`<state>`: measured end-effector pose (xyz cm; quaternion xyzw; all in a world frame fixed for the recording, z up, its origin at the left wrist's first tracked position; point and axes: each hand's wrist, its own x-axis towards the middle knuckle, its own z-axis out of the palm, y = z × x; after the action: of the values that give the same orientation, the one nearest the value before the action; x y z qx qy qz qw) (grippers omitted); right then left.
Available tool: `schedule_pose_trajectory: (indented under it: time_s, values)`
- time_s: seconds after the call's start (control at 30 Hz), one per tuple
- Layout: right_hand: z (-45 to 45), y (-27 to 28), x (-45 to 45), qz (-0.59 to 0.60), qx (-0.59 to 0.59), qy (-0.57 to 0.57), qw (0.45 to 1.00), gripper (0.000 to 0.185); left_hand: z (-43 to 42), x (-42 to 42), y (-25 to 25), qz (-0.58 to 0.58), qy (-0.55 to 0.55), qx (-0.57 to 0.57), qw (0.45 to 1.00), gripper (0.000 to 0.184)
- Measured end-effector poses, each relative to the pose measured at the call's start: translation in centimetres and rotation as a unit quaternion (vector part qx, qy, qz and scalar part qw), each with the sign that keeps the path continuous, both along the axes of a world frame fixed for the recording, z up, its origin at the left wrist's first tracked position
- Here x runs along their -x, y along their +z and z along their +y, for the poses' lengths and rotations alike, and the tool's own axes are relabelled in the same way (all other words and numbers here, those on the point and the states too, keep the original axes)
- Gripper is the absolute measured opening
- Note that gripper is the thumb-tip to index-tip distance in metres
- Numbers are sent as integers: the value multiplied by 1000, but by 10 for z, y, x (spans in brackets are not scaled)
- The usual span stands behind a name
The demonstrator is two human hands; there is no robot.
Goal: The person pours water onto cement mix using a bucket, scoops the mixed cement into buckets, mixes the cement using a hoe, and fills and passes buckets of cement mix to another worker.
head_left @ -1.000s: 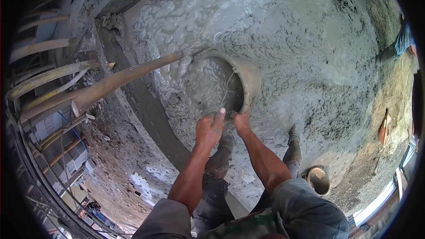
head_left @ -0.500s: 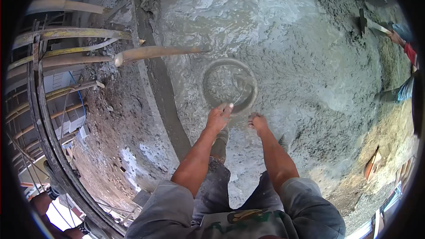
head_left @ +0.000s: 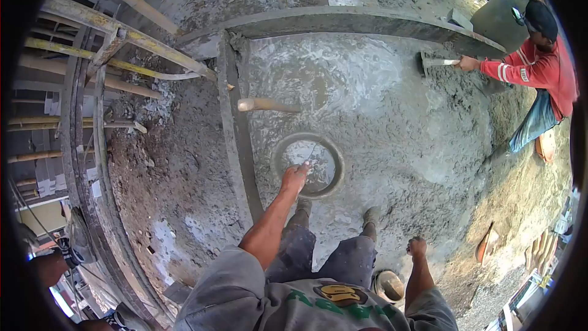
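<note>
A round bucket [head_left: 339,176] stands in wet grey cement before my feet, with wet grey mix inside it. My left hand [head_left: 295,178] is over the near left part of its rim, fingers closed on the thin wire bucket handle [head_left: 312,152]. To the right of my legs, away from the bucket, my right hand [head_left: 417,247] is closed in a loose fist; I see nothing in it. Below that hand, beside my leg, is a second round container [head_left: 389,286], partly hidden by my body. A wooden tool handle [head_left: 264,105] sticks out of the cement beyond the bucket.
A raised concrete edge [head_left: 231,135] runs along the left, another [head_left: 361,19] along the far side. At the right a co-worker in red [head_left: 539,76] holds a hoe [head_left: 438,62] over the cement. Bamboo poles [head_left: 104,18] stand at left. A pointed brown object [head_left: 487,243] lies at right.
My right hand has moved away from the bucket, to the right and nearer my body. My left hand stays at the handle. The view has tilted up, bringing the co-worker into sight.
</note>
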<state>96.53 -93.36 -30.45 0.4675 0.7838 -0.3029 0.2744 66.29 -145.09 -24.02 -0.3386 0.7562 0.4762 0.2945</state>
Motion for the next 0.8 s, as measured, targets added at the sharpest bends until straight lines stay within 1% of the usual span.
schedule_pose_trajectory:
  time_s: [0.03, 0.07, 0.1, 0.13, 0.17, 0.2, 0.3, 0.33, 0.37, 0.4, 0.43, 0.47, 0.5, 0.53, 0.57, 0.63, 0.7, 0.73, 0.77, 0.8]
  values:
    - [-15, 11, 7, -17, 62, 5, 998, 6, -10, 5, 59, -1, 5, -41, 999, 54]
    - [-30, 18, 21, -33, 128, 23, 991, 6, -20, 1, 99, 13, 21, -54, 998, 52]
    - [-17, -18, 23, -17, 125, 193, 973, 6, -31, -4, 129, 33, 45, -63, 996, 50]
    - [-1, -58, 20, 19, 100, 350, 931, 6, -41, -13, 147, 61, 76, -49, 994, 47]
    - [-36, -3, 66, 22, 171, 170, 970, 8, -54, -14, 181, 64, 95, -50, 992, 45]
    - [-95, 89, 133, 45, 217, -23, 975, 9, -63, -20, 221, 65, 111, -56, 990, 44]
    - [-76, 89, 202, 109, 291, 3, 950, 9, -101, -45, 315, 146, 170, -44, 974, 45]
    - [-79, 111, 228, 130, 247, 33, 960, 7, -107, -52, 360, 190, 206, -60, 958, 34]
    - [-74, 123, 252, 143, 234, 40, 961, 9, -114, -58, 403, 233, 240, -76, 939, 26]
    - [-71, 137, 273, 168, 239, 18, 956, 10, -123, -64, 429, 283, 269, -57, 919, 23]
    - [-73, 162, 292, 167, 224, 8, 960, 13, -131, -70, 451, 330, 295, -41, 896, 23]
    - [-74, 180, 305, 199, 239, -28, 950, 15, -143, -76, 479, 351, 321, -65, 877, 23]
    - [-69, 190, 315, 213, 214, -1, 953, 16, -156, -82, 497, 401, 336, -44, 851, 24]
    - [-73, 214, 319, 217, 203, 0, 955, 17, -164, -89, 517, 428, 332, -23, 840, 26]
    - [-75, 230, 319, 224, 171, 23, 959, 22, -174, -91, 534, 456, 318, 3, 831, 26]
    - [-79, 259, 307, 234, 137, 36, 962, 30, -202, -96, 555, 505, 306, -10, 807, 25]
    - [-76, 262, 279, 240, 138, 9, 961, 32, -229, -95, 571, 516, 286, 7, 808, 23]
    - [-76, 263, 260, 231, 126, -4, 965, 31, -239, -94, 577, 508, 302, 8, 807, 22]
    - [-71, 257, 239, 222, 117, -21, 968, 29, -278, -102, 567, 531, 288, -5, 797, 21]
    - [-66, 245, 211, 212, 111, -37, 970, 26, -315, -108, 564, 502, 306, -81, 805, 19]
